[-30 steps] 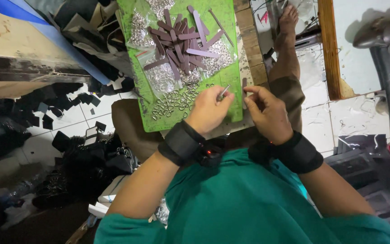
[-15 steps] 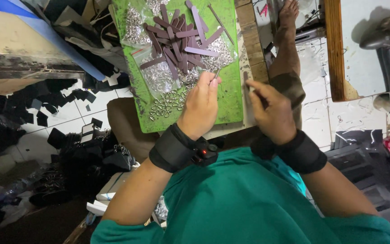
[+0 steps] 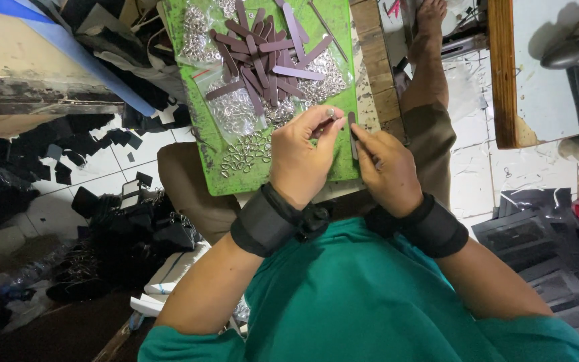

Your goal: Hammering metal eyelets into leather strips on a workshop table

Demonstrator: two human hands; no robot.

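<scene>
Two hands work over the green board (image 3: 236, 181) resting on the person's lap. The left hand (image 3: 301, 157) pinches a small metal ring (image 3: 330, 112) between thumb and forefinger, just above the board's lower right corner. The right hand (image 3: 389, 171) pinches a dark strap (image 3: 352, 134), its grip closed on the strap's lower part. The strap's long axis runs away from the body, upright along the board's right edge. The ring lies just left of the strap's free upper end, nearly touching. The pile of straps (image 3: 263, 60) lies farther up the board.
</scene>
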